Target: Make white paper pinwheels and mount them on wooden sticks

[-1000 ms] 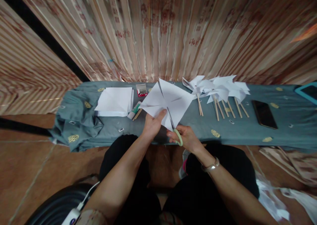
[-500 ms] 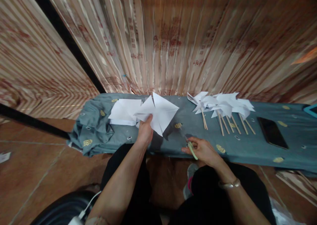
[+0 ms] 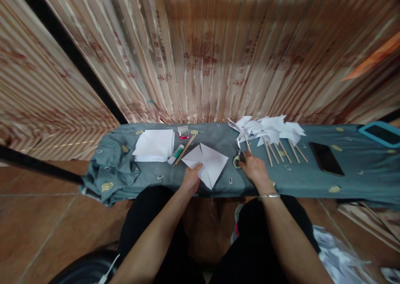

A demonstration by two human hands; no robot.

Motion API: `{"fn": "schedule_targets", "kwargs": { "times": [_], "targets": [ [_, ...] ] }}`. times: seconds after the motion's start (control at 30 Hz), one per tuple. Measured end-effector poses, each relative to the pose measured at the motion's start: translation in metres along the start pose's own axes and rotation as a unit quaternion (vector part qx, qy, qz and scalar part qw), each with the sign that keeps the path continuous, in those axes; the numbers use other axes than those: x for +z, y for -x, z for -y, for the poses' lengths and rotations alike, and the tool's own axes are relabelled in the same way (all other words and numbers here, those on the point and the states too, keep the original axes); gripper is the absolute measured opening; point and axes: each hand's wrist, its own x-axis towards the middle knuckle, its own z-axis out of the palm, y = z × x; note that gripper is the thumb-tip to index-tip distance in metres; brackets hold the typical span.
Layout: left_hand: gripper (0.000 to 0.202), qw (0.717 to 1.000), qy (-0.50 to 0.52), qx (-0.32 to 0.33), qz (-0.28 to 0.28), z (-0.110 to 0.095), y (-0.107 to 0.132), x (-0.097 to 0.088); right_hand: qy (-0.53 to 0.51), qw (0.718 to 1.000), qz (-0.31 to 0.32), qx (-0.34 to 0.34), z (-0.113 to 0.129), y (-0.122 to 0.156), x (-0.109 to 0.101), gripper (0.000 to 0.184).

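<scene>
A white paper square [image 3: 214, 163], slit in from its corners, is pinched at its left edge by my left hand [image 3: 191, 179]. My right hand [image 3: 255, 168] has its fingers closed on a pair of scissors [image 3: 236, 161] with pale green handles, the blades pointing away from me. The scissors are low over the cloth or resting on it; I cannot tell which. Just beyond that hand lie several white paper pinwheels [image 3: 265, 130] on wooden sticks. Left of the held paper are two loose wooden sticks [image 3: 185, 150], a glue stick [image 3: 176, 154] and a small open red-and-white box [image 3: 183, 132] with small metallic pieces inside.
A stack of white paper [image 3: 153, 145] sits at the left of the cloth-covered bench [image 3: 156, 184]. A black phone [image 3: 326, 158] and a blue-framed device [image 3: 381, 134] lie at the right. Behind the bench hangs a striped curtain [image 3: 203, 59]. A clear plastic bag [image 3: 339, 255] is on the floor.
The slit paper has come closer to me, uncovering the glue stick, loose sticks and small box. My right hand has carried the scissors forward, towards the pinwheels. The view has shifted somewhat.
</scene>
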Motion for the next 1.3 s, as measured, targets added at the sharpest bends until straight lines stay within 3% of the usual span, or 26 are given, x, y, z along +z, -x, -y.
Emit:
{"fn": "schedule_targets", "kwargs": {
  "times": [0.2, 0.4, 0.53, 0.63, 0.73, 0.83, 1.0, 1.17, 1.3],
  "targets": [
    [0.021, 0.999, -0.005, -0.030, 0.033, 0.008, -0.005, 0.003, 0.002, 1.000, -0.012, 0.009, -0.009, -0.003, 0.010, 0.029],
    [0.030, 0.989, -0.008, -0.064, 0.137, 0.005, -0.006, 0.012, -0.023, 0.997, -0.075, -0.023, -0.007, -0.001, 0.012, 0.033],
    [0.038, 0.987, -0.047, -0.010, 0.152, -0.001, -0.002, 0.008, -0.078, 0.987, -0.118, -0.076, 0.005, -0.001, 0.017, 0.034],
    [0.043, 0.988, -0.085, 0.070, 0.111, -0.006, -0.006, -0.003, -0.120, 0.974, -0.129, -0.145, 0.021, -0.001, 0.023, 0.035],
    [0.050, 0.982, -0.121, 0.143, 0.021, -0.014, -0.013, -0.021, -0.143, 0.961, -0.112, -0.206, 0.042, 0.002, 0.029, 0.034],
    [0.055, 0.957, -0.194, 0.210, -0.044, -0.024, -0.016, -0.040, -0.150, 0.947, -0.110, -0.261, 0.060, 0.004, 0.034, 0.035],
    [0.046, 0.877, -0.357, 0.321, -0.005, -0.034, -0.007, -0.056, -0.107, 0.932, -0.111, -0.328, 0.073, 0.007, 0.044, 0.044],
    [0.042, 0.851, -0.402, 0.338, -0.017, -0.045, -0.007, -0.070, -0.067, 0.933, -0.076, -0.345, 0.076, 0.009, 0.053, 0.046],
    [0.040, 0.841, -0.415, 0.342, -0.069, -0.061, -0.009, -0.092, -0.119, 0.931, -0.116, -0.325, 0.072, 0.006, 0.059, 0.042]
  ]
}}
